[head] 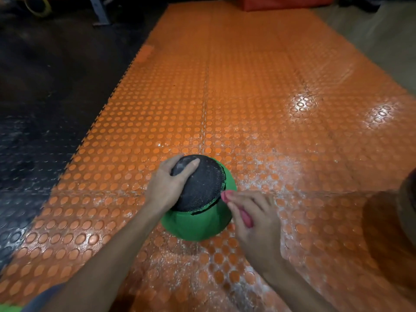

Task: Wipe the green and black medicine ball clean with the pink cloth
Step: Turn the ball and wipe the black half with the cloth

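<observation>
The green and black medicine ball (198, 224) rests on the orange studded floor mat (247, 97), low in the middle of the view. Its black textured panel faces up and its green sides face me. My left hand (167, 183) grips the ball's upper left side, thumb lying across the black panel. My right hand (252, 217) sits at the ball's right side, closed around the bunched pink cloth (245, 218). The cloth's tip touches the ball where green meets black. Most of the cloth is hidden inside my fingers.
White dusty smears cover the orange mat around the ball. Dark studded flooring (33, 131) borders the mat on the left. A red-orange block (281, 3) stands at the mat's far end, and a metal frame leg (101, 12) at the far left. A dark blurred shape (407, 199) sits at the right edge.
</observation>
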Demonstrator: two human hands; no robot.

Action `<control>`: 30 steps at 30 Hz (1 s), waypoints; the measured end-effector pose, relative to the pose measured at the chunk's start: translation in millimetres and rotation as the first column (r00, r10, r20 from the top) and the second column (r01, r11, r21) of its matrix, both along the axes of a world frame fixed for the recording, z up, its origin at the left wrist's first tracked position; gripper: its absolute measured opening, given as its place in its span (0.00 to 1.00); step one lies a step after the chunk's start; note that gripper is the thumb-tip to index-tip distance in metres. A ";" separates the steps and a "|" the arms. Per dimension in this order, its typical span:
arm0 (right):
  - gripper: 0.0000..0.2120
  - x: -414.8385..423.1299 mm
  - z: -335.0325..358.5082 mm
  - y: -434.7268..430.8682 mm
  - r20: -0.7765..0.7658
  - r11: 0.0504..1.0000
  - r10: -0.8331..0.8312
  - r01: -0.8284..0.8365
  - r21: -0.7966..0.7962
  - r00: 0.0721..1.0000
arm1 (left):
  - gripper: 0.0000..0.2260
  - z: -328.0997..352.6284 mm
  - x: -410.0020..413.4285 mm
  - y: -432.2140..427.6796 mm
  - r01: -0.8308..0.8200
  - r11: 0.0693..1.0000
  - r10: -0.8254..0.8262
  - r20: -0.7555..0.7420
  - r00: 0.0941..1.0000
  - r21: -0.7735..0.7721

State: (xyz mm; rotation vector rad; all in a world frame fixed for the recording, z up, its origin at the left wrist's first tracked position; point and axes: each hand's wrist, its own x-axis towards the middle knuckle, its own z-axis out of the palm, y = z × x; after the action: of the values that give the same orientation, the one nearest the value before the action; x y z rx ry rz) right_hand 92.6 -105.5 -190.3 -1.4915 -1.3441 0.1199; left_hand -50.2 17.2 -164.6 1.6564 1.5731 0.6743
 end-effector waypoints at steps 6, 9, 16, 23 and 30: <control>0.11 -0.7 5.1 35.5 0.087 0.996 -0.014 0.022 -0.091 0.996 | 0.31 -6.2 4.8 -11.9 -0.047 0.993 0.050 -0.024 0.998 0.113; 0.07 5.7 11.8 69.4 0.029 0.967 -0.037 0.043 -0.252 0.999 | 0.34 -9.3 2.8 -17.1 -0.052 0.987 0.056 -0.023 0.998 0.152; 0.06 3.0 22.3 75.6 0.035 0.951 -0.015 0.025 -0.308 0.999 | 0.33 -12.3 4.3 -11.3 -0.115 0.987 0.117 -0.014 0.993 0.109; 0.06 -10.2 6.3 29.6 0.126 0.996 -0.005 0.017 -0.089 0.992 | 0.32 -12.8 6.8 -14.8 -0.108 0.985 0.113 -0.027 0.993 0.133; 0.05 20.2 30.8 116.3 -0.026 0.862 0.021 -0.031 -0.505 0.999 | 0.33 -14.4 7.8 -23.5 -0.108 0.978 0.117 -0.036 0.993 0.179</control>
State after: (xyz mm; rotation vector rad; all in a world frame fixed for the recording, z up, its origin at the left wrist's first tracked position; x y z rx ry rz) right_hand 112.8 10.8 -159.6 -1.9011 -1.3801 0.5413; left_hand -42.4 -6.3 -179.0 1.7315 1.6918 0.8619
